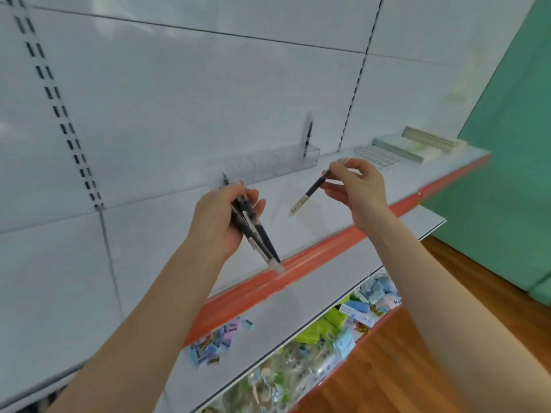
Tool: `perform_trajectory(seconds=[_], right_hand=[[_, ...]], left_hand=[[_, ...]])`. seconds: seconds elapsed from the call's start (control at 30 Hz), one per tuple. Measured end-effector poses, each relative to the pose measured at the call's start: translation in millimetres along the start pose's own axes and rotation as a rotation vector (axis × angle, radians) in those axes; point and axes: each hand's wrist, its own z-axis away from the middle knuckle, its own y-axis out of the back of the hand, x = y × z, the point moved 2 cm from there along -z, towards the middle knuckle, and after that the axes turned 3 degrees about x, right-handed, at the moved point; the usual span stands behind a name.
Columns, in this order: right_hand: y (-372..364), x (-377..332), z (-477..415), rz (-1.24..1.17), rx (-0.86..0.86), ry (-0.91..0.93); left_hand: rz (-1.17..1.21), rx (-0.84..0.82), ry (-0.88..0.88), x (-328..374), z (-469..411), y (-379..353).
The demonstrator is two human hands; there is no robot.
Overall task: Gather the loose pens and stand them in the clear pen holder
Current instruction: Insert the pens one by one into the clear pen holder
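My left hand is curled round a bundle of black pens, with their pale ends pointing down toward the red front edge of the shelf. My right hand pinches a single pen between thumb and fingertips. It slants above the shelf with its pale end lowest. The hands are apart. The clear pen holder sits at the far side of the shelf, beyond both hands, and one dark pen stands upright in its right end. Farther right lie stacked notebooks. Small colourful packets lie on the lower shelf.
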Motion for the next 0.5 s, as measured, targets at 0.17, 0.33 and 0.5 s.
perform_trajectory(seconds=[0.17,0.33,0.5], right_hand=[[10.4,2.0,-76.6,0.007,0.037,0.046],[22.7,6.3,-143.8,0.01,0.086,0.126],[20.6,11.5,-215.8,0.061,0.046,0.218]], left_hand=[[-0.026,-0.044,-0.014,-5.7,-53.8,-43.5],[-0.041,0.004,-0.022,-18.2,-92.2,-75.4],[-0.02,0.093,-0.052,-33.5,-125.2,-97.1]])
